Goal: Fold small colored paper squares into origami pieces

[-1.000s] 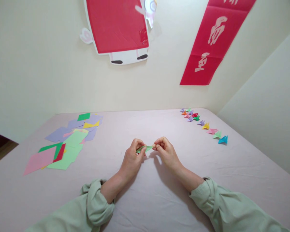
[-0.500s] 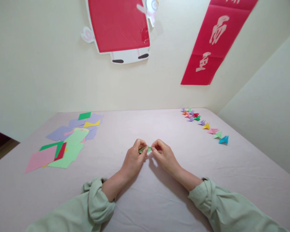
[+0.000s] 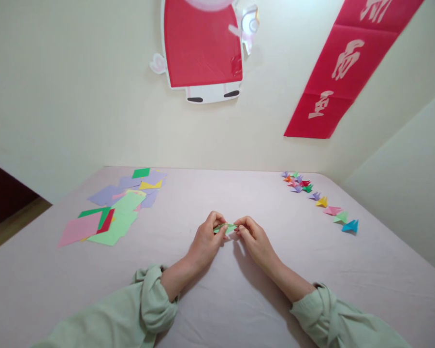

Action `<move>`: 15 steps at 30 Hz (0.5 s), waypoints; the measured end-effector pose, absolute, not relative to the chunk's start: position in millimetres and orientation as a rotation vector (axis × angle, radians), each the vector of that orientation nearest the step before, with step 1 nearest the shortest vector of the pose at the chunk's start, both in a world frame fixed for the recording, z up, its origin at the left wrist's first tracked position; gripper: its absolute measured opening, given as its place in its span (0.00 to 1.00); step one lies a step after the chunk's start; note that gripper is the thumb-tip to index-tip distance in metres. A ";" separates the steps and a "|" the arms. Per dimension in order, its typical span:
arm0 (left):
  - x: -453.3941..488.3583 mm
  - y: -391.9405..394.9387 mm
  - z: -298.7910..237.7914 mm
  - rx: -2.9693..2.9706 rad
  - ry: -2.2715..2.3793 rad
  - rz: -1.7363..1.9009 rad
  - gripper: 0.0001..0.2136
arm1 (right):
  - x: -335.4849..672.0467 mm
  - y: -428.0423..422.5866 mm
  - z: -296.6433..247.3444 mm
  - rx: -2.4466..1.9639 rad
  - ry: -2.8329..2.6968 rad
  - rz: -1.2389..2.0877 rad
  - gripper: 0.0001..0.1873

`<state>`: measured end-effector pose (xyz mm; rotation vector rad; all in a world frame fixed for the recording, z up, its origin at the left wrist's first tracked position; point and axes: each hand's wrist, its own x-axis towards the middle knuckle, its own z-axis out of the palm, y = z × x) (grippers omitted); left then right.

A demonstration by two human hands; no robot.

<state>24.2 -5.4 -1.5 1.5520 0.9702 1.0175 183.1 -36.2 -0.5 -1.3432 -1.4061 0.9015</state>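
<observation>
A small folded piece of light green paper (image 3: pixel 230 227) spans the gap between my two hands, just above the table. My left hand (image 3: pixel 209 238) pinches its left end between thumb and fingers. At its right end, my right hand (image 3: pixel 253 237) is closed in a pinch on the tip. Fingers cover both ends of the paper, so its full folded shape is hidden.
Loose sheets of coloured paper, among them a pink sheet (image 3: pixel 80 229) and a light green sheet (image 3: pixel 112 232), overlap at the left. Several small folded paper figures, with a blue one (image 3: pixel 350 226) nearest, line the right side of the pale table (image 3: pixel 217 299). A wall stands behind.
The camera view has shifted, so the table and wall appear further right. More of the green paper now shows between my hands, which sit slightly further apart. Both still pinch it.
</observation>
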 end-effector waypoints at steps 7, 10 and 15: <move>23.9 -7.5 -0.3 1.650 0.988 0.978 0.03 | 180.5 -36.7 1.2 -1.396 -1.525 0.793 0.06; 25.0 -7.5 -1.9 1.638 0.980 0.980 0.03 | 181.8 -35.3 -2.5 -1.404 -1.504 0.797 0.06; 24.6 -6.3 -2.4 1.591 0.984 0.995 0.04 | 183.4 -34.8 -3.5 -1.387 -1.452 0.869 0.08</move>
